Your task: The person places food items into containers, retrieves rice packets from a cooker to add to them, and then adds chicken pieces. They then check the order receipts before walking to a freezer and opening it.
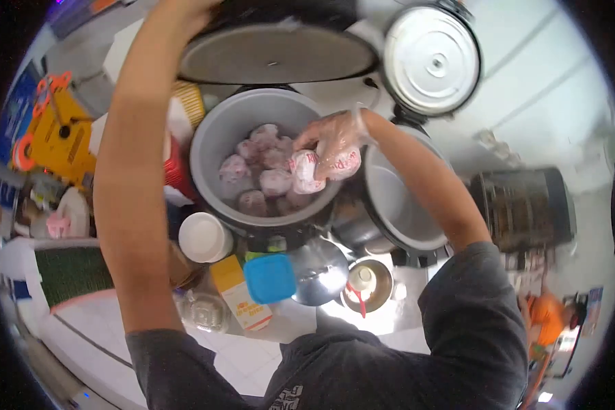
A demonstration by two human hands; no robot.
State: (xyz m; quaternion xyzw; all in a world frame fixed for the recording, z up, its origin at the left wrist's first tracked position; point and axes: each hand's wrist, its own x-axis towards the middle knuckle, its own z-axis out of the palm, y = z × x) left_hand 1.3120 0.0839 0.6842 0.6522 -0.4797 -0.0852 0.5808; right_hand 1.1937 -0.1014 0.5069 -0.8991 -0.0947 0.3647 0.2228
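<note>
My right hand (329, 140), in a clear plastic glove, is closed on two round bundles (344, 164) in white wrapping with red print. It is over the right side of a large grey pot (205, 195), where several similar wrapped bundles (234, 169) lie. The pot's dark, wide lid (273, 61) stands raised behind it. My left arm reaches up past the pot's left side. At the top edge, by the lid, my left hand (197, 5) is mostly cut off, and its fingers do not show.
A second cooker (430, 236) stands open at the right, its round lid (436, 63) raised. In front are a white tub (203, 238), a blue-lidded container (270, 279), a yellow-white carton (241, 301) and a metal pot (383, 301) with a red-handled utensil. A person in orange (547, 321) is far right.
</note>
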